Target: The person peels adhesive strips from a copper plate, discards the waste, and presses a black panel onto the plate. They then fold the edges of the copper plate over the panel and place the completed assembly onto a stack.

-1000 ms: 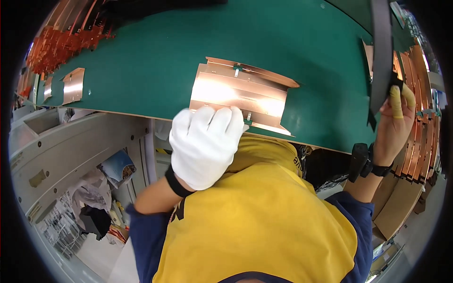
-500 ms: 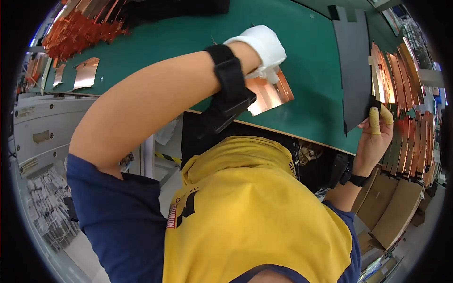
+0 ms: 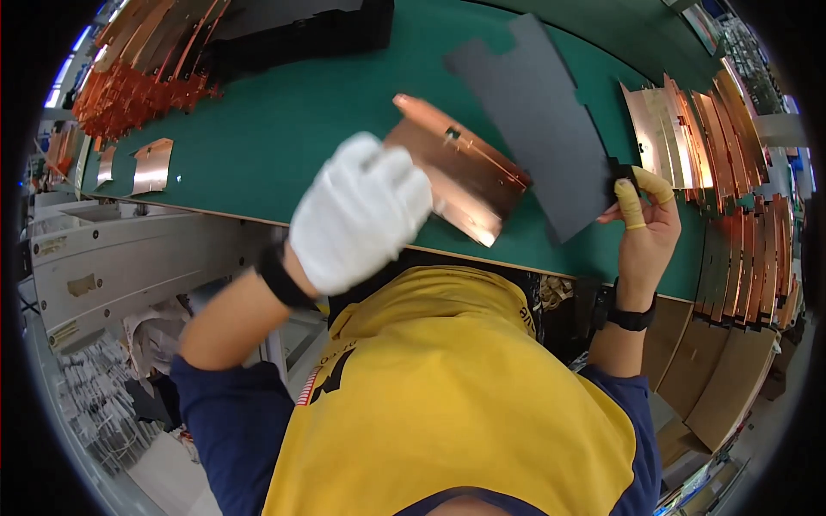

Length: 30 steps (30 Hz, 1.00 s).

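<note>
My left hand (image 3: 360, 215), in a white glove and slightly blurred, is closed with curled fingers at the near left edge of a shiny copper sheet (image 3: 469, 193). The glove hides whether it grips that edge. A raised strip with small cut-outs runs along the sheet's far side. My right hand (image 3: 647, 215) has yellow finger covers on two fingers. It pinches a flat dark grey sheet (image 3: 546, 120) near a black tab on its right edge. The grey sheet is notched at its far end and leans to the left, close beside the copper sheet.
A row of copper plates (image 3: 731, 129) stands at the right of the green table (image 3: 284, 120). Orange-tipped copper parts (image 3: 142, 90) are piled far left, beside a black tray (image 3: 301, 39). A small copper piece (image 3: 152, 165) lies left; a cardboard box (image 3: 718, 378) stands lower right.
My left hand has swung left and nearer, uncovering the copper sheet. My right hand has moved left with the grey sheet, which has turned from nearly upright in view to leaning left.
</note>
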Tool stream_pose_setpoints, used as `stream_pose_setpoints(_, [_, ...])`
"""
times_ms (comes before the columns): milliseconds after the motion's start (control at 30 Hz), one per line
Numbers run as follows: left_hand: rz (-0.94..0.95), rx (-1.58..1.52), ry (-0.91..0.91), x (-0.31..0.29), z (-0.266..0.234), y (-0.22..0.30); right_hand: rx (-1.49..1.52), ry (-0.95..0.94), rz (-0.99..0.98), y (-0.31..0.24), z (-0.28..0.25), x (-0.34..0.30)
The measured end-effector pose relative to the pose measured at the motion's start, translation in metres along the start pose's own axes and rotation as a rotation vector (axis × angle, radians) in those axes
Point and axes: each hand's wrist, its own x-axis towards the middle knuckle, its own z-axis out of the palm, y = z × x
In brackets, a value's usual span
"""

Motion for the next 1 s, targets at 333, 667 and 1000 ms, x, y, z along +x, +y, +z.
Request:
stream_pose_setpoints(333, [-0.352, -0.232, 0.369, -0.04, 0.054, 0.059, -0.126, -0.342, -0.026, -0.011, 0.051, 0.019])
stream_pose_setpoints(667, [-0.39, -0.347, 0.397, -0.038, 0.059, 0.046, -0.257, -0.597, -0.048, -0.008, 0.059, 0.021])
stream_pose_setpoints(1000, [-0.404, -0.383, 0.467, -0.038, 0.066, 0.045, -0.295, -0.655, -0.069, -0.004, 0.052, 0.013])
